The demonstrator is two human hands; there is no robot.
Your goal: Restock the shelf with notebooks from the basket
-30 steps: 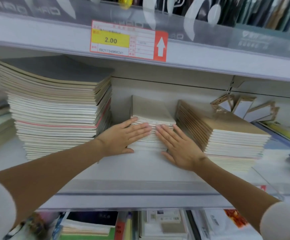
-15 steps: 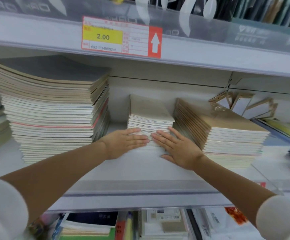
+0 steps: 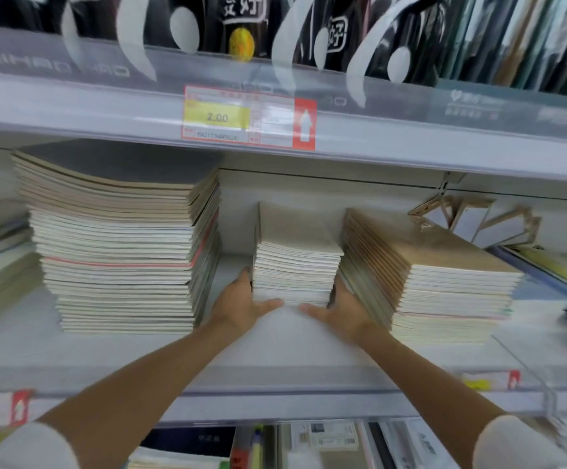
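Note:
A small stack of tan-covered notebooks (image 3: 295, 265) stands in the middle of the white shelf (image 3: 275, 357). My left hand (image 3: 241, 304) lies against the stack's left side, its thumb stretched along the bottom front edge. My right hand (image 3: 343, 309) presses the right side in the same way, with its fingers hidden in the gap beside the neighbouring pile. Both hands flank the stack with the fingers straight. The basket is not in view.
A tall pile of larger notebooks (image 3: 123, 248) stands close on the left and a brown-covered pile (image 3: 444, 282) close on the right. The upper shelf edge with a 2.00 price tag (image 3: 248, 118) hangs overhead. More stationery fills the shelf below (image 3: 309, 441).
Both hands have slid from the stack's front face outward to its left and right sides. The camera has tilted upward slightly.

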